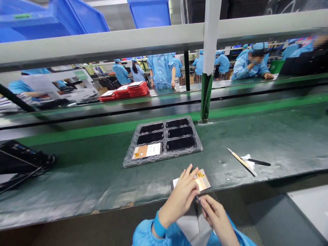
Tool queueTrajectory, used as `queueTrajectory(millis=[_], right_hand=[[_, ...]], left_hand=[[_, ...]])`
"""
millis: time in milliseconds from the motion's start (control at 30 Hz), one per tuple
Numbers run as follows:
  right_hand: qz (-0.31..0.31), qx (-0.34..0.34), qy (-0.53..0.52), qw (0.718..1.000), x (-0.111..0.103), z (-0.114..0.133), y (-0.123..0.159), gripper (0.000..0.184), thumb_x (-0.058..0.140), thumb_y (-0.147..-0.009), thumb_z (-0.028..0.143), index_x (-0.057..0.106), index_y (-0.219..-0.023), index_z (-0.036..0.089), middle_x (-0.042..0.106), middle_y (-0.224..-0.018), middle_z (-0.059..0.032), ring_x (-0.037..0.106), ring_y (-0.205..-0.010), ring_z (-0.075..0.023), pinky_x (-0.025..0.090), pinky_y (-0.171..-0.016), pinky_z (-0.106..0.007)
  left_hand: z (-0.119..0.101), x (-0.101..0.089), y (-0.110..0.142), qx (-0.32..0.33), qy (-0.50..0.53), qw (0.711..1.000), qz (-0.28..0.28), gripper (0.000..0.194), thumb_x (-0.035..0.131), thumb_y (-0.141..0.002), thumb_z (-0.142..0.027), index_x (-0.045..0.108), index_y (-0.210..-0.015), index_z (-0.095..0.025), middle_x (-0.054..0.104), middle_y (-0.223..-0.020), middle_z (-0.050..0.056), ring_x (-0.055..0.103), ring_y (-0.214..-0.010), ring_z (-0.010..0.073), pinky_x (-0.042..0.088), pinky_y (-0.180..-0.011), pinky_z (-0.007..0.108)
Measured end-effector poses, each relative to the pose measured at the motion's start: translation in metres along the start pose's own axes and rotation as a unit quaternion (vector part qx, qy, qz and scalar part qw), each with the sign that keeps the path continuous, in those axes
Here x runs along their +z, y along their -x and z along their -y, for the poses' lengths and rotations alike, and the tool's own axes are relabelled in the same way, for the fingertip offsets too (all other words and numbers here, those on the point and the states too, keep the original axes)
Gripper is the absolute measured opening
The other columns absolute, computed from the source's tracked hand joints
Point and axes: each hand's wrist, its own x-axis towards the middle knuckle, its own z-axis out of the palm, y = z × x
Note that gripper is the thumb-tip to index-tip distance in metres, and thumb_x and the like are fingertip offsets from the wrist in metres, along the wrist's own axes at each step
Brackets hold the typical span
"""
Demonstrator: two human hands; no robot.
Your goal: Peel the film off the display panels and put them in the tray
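Observation:
Near the front edge of the table lies a phone screen panel [204,182], its white and copper-coloured back turned up with a yellow flex cable showing. My left hand [183,191], fingers stretched out, reaches across this panel and covers its middle. In my right hand [215,213] is a thin dark tool [198,199], pinched between thumb and fingers; its exact kind is unclear. Its tip meets the left thumb beside the panel's near edge. Behind them, a clear plastic tray [164,158] holds several dark phone screens [180,143] and one back-up panel [147,151].
To the right lie a craft knife with a pale handle [241,161], a scrap of white tissue [248,160] and a black stick-like tool [260,162]. A post [206,95] rises behind the tray. Black equipment with cables [23,162] stands left. Co-workers in blue [161,71] are beyond.

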Motion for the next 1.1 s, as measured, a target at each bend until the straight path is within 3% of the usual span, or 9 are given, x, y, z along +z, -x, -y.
queueTrajectory(millis=[100,233,467,567,700,767,833,900,1100], right_hand=[[-0.021,-0.023,-0.009,0.999,0.000,-0.001,-0.001,0.057,0.067,-0.073,0.075,0.058,-0.076,0.018,0.037,-0.053,0.0098,0.024,-0.046,-0.0040,0.017,-0.043,-0.019],[0.021,0.037,-0.056,0.998,0.000,-0.004,-0.002,0.058,0.068,-0.070,0.076,0.057,-0.076,0.019,0.042,-0.052,0.0097,0.021,-0.039,-0.0021,0.013,-0.037,-0.019],[-0.002,0.080,-0.106,0.991,0.000,-0.009,-0.004,0.061,0.069,-0.067,0.078,0.056,-0.080,0.021,0.038,-0.051,0.0118,0.018,-0.039,-0.0018,0.010,-0.033,-0.014],[-0.005,0.053,-0.082,0.995,0.001,-0.007,-0.003,0.059,0.071,-0.066,0.076,0.055,-0.076,0.020,0.043,-0.051,0.0108,0.018,-0.036,-0.0002,0.008,-0.033,-0.016],[-0.009,0.035,-0.062,0.997,0.002,0.003,-0.002,0.062,0.068,-0.066,0.079,0.057,-0.071,0.018,0.044,-0.051,0.0090,0.022,-0.035,-0.0004,0.010,-0.034,-0.017],[-0.006,0.055,-0.070,0.996,0.002,0.006,-0.002,0.064,0.067,-0.063,0.082,0.056,-0.070,0.019,0.038,-0.046,0.0111,0.019,-0.034,-0.0011,0.009,-0.033,-0.018],[-0.002,0.070,-0.077,0.995,0.002,0.009,-0.002,0.064,0.067,-0.063,0.082,0.056,-0.069,0.019,0.034,-0.044,0.0124,0.016,-0.034,-0.0012,0.008,-0.033,-0.017],[0.004,0.081,-0.082,0.993,0.001,0.011,-0.002,0.064,0.069,-0.063,0.081,0.058,-0.071,0.019,0.034,-0.045,0.0126,0.015,-0.035,-0.0011,0.008,-0.033,-0.017],[0.007,0.105,-0.089,0.990,-0.001,0.019,0.001,0.064,0.071,-0.062,0.079,0.062,-0.076,0.017,0.034,-0.047,0.0125,0.016,-0.037,-0.0008,0.008,-0.035,-0.016]], left_hand=[[0.001,-0.002,-0.003,-0.061,0.043,0.997,-0.025,0.011,0.047,-0.098,-0.018,0.054,-0.090,-0.021,0.043,-0.155,0.013,0.018,-0.151,0.0284,0.038,-0.115,0.052],[0.002,-0.002,-0.001,-0.084,0.062,0.994,-0.029,0.013,0.045,-0.099,-0.019,0.053,-0.088,-0.021,0.042,-0.155,0.014,0.018,-0.151,0.0290,0.038,-0.115,0.052],[-0.001,0.000,0.009,-0.016,-0.005,1.000,-0.015,0.016,0.038,-0.100,-0.013,0.051,-0.095,-0.020,0.030,-0.161,0.012,0.006,-0.153,0.0280,0.031,-0.118,0.057],[-0.004,0.002,0.005,0.028,-0.042,0.999,-0.015,0.021,0.037,-0.097,-0.006,0.052,-0.093,-0.020,0.031,-0.161,0.010,0.008,-0.153,0.0282,0.023,-0.120,0.062],[-0.004,0.003,0.000,0.027,-0.064,0.998,-0.005,0.019,0.039,-0.100,-0.011,0.055,-0.094,-0.020,0.037,-0.158,0.011,0.015,-0.152,0.0293,0.030,-0.118,0.061],[-0.001,0.005,0.005,0.022,-0.072,0.997,-0.023,0.014,0.048,-0.100,-0.020,0.054,-0.112,-0.019,0.040,-0.156,0.014,0.020,-0.151,0.0293,0.033,-0.117,0.059],[0.004,0.007,0.013,0.030,-0.088,0.995,-0.043,0.049,0.060,-0.095,-0.025,0.039,-0.139,-0.018,0.041,-0.154,0.018,0.023,-0.149,0.0294,0.035,-0.117,0.057],[0.009,0.009,0.020,0.047,-0.109,0.991,-0.054,0.075,0.064,-0.092,-0.021,0.020,-0.153,-0.019,0.041,-0.154,0.019,0.025,-0.148,0.0287,0.036,-0.117,0.055],[0.015,0.013,0.024,0.068,-0.136,0.986,-0.064,0.084,0.065,-0.091,-0.018,0.013,-0.157,-0.021,0.042,-0.154,0.017,0.029,-0.147,0.0273,0.039,-0.116,0.053]])
